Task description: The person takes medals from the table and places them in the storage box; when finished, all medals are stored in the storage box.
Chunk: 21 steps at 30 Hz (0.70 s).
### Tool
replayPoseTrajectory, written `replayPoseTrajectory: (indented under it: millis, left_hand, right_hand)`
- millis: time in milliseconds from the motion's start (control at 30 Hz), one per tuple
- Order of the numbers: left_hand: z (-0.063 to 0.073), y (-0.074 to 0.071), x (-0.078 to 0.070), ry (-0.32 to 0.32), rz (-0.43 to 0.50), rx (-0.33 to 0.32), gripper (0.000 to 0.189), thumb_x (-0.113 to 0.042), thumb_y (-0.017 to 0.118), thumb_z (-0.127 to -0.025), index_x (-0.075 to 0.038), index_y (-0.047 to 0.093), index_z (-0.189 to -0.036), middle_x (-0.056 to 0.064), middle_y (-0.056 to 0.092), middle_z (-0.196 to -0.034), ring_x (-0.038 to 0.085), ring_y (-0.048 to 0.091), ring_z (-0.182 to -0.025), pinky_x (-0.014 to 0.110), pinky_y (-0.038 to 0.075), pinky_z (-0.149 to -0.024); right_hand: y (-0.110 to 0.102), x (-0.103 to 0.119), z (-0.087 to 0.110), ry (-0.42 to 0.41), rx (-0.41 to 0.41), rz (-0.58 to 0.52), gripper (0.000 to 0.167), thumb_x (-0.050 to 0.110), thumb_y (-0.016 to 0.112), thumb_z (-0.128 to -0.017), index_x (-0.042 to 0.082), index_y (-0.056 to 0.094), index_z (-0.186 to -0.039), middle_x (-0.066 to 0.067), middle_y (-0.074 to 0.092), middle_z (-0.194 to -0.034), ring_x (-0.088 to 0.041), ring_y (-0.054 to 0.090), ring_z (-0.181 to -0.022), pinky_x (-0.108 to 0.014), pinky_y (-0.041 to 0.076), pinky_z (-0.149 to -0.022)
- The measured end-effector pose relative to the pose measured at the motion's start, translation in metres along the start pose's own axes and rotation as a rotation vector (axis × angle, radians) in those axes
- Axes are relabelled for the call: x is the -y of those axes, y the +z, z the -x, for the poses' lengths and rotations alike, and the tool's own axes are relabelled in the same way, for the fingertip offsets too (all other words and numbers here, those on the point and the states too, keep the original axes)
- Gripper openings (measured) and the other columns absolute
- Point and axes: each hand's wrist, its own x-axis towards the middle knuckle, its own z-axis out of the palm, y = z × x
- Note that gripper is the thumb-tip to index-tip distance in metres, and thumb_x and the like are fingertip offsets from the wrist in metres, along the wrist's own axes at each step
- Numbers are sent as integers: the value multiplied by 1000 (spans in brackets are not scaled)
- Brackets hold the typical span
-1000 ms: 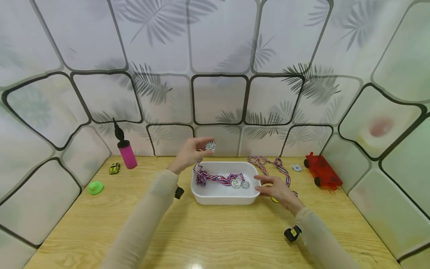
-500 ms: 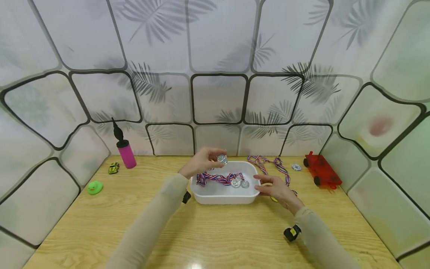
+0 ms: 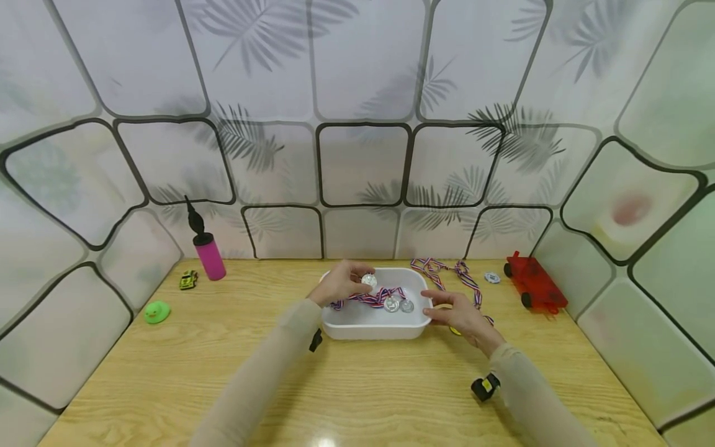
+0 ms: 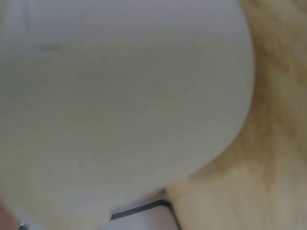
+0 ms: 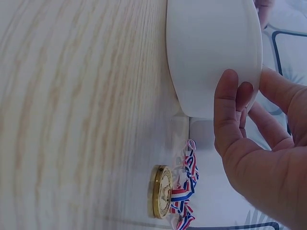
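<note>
Left grip (image 3: 338, 284) pinching silver medal (image 3: 368, 282), face toward head camera, right grip (image 3: 461, 315) spread against white tub (image 3: 375, 333), tub's long axis left-to-right.

In the left wrist view, a blurred sleeve (image 4: 120, 105) hides most of the left fingers (image 3: 356, 269).

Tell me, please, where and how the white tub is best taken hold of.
I'd suggest holding the tub by the rim at its two short ends, one hand from each side: it stands upright, open-topped and longer from left to right than front to back. The right hand is at the right end; the left hand, pinching a medal, would first need to be free.
</note>
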Motion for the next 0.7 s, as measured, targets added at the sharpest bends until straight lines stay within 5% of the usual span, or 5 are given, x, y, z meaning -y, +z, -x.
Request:
replayPoseTrajectory:
  millis: [267,433,700]
  left_hand:
    - [-1,12,7,-38,36,-8,44,-2,69,-87,0,61,-130,14,69,-113,15,60,-91,24,52,-76]
    - [-2,21,12,-27,65,-18,41,4,68,-83,4,64,-124,14,67,-91,11,56,-73,19,46,-61]
    - [-1,36,11,-125,184,15,31,9,67,-85,11,63,-116,15,64,-78,24,69,-60,31,59,-55]
  right_hand:
    - [2,1,1,7,-5,7,56,11,70,-91,0,49,-142,-27,42,-133,-26,64,-102,-36,59,-87]
    - [1,1,2,8,-12,15,55,11,69,-91,0,49,-142,-27,43,-132,-25,64,-101,-38,58,-89]
    - [2,1,1,8,-22,10,56,11,71,-90,-1,50,-141,-25,43,-128,-23,64,-99,-32,59,-84]
